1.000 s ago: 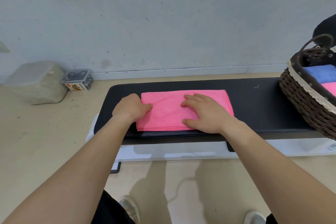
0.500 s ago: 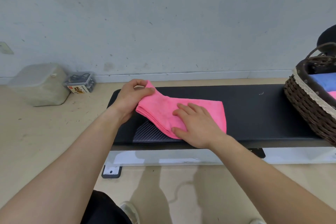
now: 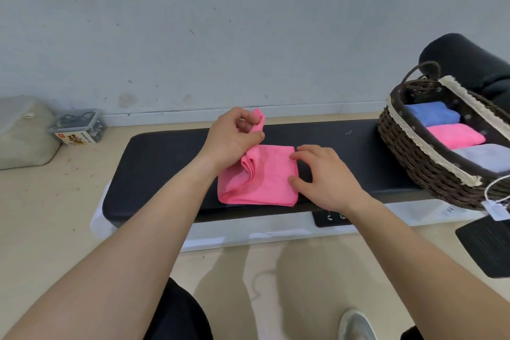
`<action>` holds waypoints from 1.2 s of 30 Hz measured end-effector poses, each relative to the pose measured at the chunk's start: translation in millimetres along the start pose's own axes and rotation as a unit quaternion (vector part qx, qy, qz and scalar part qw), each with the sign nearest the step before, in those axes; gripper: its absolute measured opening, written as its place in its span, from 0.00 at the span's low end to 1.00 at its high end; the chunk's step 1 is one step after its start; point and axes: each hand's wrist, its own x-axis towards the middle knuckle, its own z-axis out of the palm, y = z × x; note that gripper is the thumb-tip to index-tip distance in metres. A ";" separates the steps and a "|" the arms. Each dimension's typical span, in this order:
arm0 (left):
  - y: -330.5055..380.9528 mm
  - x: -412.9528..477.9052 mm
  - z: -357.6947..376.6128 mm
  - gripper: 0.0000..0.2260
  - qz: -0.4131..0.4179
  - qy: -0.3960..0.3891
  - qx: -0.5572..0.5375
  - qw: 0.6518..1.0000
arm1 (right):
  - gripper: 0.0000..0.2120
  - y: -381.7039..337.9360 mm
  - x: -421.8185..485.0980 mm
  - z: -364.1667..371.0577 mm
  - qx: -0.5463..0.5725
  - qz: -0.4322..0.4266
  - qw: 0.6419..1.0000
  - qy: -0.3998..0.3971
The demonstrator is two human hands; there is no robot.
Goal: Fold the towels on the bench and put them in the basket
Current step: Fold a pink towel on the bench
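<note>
left hand (image 3: 234,138) pinches the pink towel (image 3: 265,182) by a raised corner, lifted over the folded part on the black tabletop (image 3: 165,163); right hand (image 3: 325,176), fingers loosely spread, presses the towel's right edge. basket (image 3: 422,163) at tabletop's right end holds folded blue, pink, pale towels

The pink towel (image 3: 265,174) is made of soft, fuzzy cloth and looks matt. The bench (image 3: 165,157) top is covered in black padding that is smooth, with a faint shine. The basket (image 3: 414,157) is woven from rough brown wicker and is edged with a cream cloth trim (image 3: 408,131). The folded towels (image 3: 455,134) inside it are soft cloth too. The small box (image 3: 77,125) is made of clear plastic, and the wall (image 3: 248,36) is painted matt
</note>
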 end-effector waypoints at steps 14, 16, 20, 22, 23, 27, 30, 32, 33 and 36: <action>4.5 -8.2 72.2 0.13 0.050 -0.125 0.294 0.946 | 0.27 15.4 -5.9 2.3 0.017 0.024 0.995 -0.098; 7.3 -10.1 70.5 0.11 0.056 -0.137 0.247 0.958 | 0.17 16.7 -3.2 0.2 0.050 0.030 0.995 -0.077; 10.7 -14.4 49.1 0.06 0.097 -0.098 0.162 0.977 | 0.17 5.9 2.0 -7.6 0.110 0.061 0.990 0.066; 5.2 -10.6 33.3 0.09 0.135 -0.034 0.243 0.960 | 0.18 -8.4 4.3 -9.6 0.070 0.025 0.988 0.134; 1.2 -8.3 26.0 0.10 0.145 -0.016 0.283 0.948 | 0.19 -16.8 6.1 -7.8 0.051 -0.006 0.988 0.145; -24.8 -0.7 13.4 0.13 0.187 -0.030 0.354 0.916 | 0.28 -45.1 12.4 13.1 -0.034 -0.073 0.996 0.042; -39.1 -0.9 16.6 0.14 0.205 -0.070 0.401 0.890 | 0.31 -43.7 13.9 27.6 -0.069 -0.042 0.996 -0.041; -46.7 0.5 17.3 0.17 0.187 -0.099 0.436 0.875 | 0.31 -36.1 14.8 32.3 -0.071 -0.026 0.994 -0.081; -51.2 1.1 16.7 0.19 0.172 -0.115 0.450 0.869 | 0.31 -32.2 14.9 34.2 -0.071 -0.025 0.993 -0.091; -65.0 3.1 13.8 0.24 0.101 -0.157 0.466 0.865 | 0.32 -25.8 14.0 39.4 -0.064 -0.025 0.993 -0.100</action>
